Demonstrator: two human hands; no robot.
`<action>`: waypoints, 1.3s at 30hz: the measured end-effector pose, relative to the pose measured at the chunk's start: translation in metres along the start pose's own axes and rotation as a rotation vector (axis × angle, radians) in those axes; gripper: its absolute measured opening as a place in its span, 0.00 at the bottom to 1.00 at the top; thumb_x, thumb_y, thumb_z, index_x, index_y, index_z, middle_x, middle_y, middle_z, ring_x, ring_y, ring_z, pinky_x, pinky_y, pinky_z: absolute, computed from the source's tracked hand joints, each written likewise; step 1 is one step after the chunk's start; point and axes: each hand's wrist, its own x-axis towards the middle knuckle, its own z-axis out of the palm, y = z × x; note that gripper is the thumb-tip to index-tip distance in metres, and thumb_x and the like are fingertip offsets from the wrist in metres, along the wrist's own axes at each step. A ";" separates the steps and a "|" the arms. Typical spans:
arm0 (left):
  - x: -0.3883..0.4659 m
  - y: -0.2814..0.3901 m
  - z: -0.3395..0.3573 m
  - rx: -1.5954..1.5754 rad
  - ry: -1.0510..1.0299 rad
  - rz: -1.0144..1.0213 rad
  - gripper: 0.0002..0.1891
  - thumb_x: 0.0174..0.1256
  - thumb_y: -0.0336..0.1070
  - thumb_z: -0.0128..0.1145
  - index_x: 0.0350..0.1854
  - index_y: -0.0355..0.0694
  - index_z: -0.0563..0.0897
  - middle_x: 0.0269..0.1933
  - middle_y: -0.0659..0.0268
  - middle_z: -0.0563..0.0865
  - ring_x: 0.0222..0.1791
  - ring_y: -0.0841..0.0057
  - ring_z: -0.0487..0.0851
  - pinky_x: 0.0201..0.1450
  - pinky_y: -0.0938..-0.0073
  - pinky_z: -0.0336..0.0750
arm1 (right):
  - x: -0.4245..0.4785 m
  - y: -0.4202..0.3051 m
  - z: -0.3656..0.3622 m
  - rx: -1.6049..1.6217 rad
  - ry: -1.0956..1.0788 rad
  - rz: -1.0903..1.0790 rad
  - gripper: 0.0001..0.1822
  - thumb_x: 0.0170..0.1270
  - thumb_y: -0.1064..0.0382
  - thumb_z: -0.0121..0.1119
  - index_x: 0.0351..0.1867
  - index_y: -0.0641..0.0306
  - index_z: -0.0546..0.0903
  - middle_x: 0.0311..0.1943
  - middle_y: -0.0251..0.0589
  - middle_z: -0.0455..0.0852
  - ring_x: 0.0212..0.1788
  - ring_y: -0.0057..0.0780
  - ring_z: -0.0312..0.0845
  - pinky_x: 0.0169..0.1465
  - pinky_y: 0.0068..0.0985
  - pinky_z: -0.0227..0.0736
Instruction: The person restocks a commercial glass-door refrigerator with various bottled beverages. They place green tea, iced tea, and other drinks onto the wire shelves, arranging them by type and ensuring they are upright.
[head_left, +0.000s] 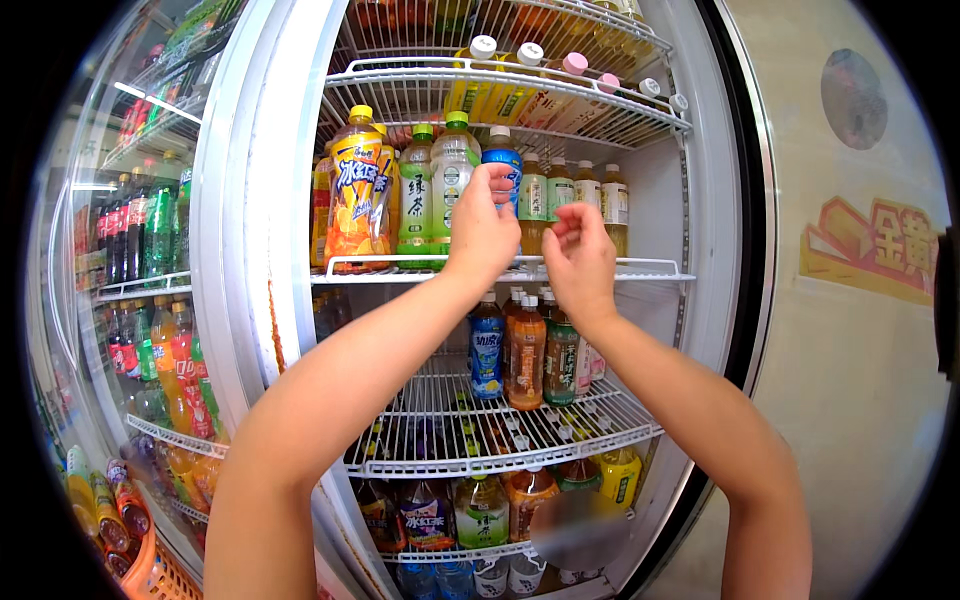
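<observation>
Both hands reach into an upright drinks fridge at its upper middle shelf (420, 276). My left hand (486, 225) is raised before a blue-labelled bottle (500, 156), its fingers curled in front of the label; whether it grips the bottle cannot be told. To its right, my right hand (581, 262) stands apart with bent fingers, in front of small pale-labelled bottles (533, 196), and no object shows in it. Green tea bottles (415, 199) stand left of my left hand, and a large orange-labelled iced tea bottle (358, 195) is at the shelf's left.
The lower wire shelf (517, 457) carries blue, orange and dark green bottles (526, 352) towards its back. More bottles lie tilted on the shelf above (510, 71). A rusted white door frame (277, 187) stands at left, near an orange plastic basket (154, 562).
</observation>
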 end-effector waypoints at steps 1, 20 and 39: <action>0.006 -0.011 -0.001 0.073 -0.006 -0.025 0.24 0.54 0.18 0.56 0.56 0.33 0.73 0.50 0.51 0.83 0.51 0.58 0.83 0.55 0.65 0.77 | 0.009 0.004 0.008 -0.030 -0.012 -0.001 0.14 0.57 0.73 0.62 0.44 0.66 0.74 0.32 0.41 0.80 0.32 0.28 0.80 0.39 0.28 0.76; 0.010 -0.028 -0.006 0.130 -0.139 -0.211 0.33 0.58 0.20 0.55 0.70 0.32 0.65 0.64 0.45 0.76 0.60 0.60 0.80 0.61 0.67 0.75 | 0.073 0.080 0.075 -0.433 -0.639 0.539 0.27 0.52 0.48 0.72 0.42 0.72 0.83 0.44 0.56 0.87 0.45 0.45 0.85 0.46 0.35 0.78; -0.077 0.052 0.000 0.036 -0.102 0.293 0.31 0.56 0.36 0.70 0.64 0.38 0.75 0.55 0.55 0.82 0.56 0.66 0.80 0.61 0.69 0.71 | -0.057 -0.015 -0.036 0.215 0.021 0.023 0.22 0.65 0.68 0.60 0.59 0.68 0.70 0.50 0.47 0.81 0.50 0.34 0.80 0.52 0.29 0.75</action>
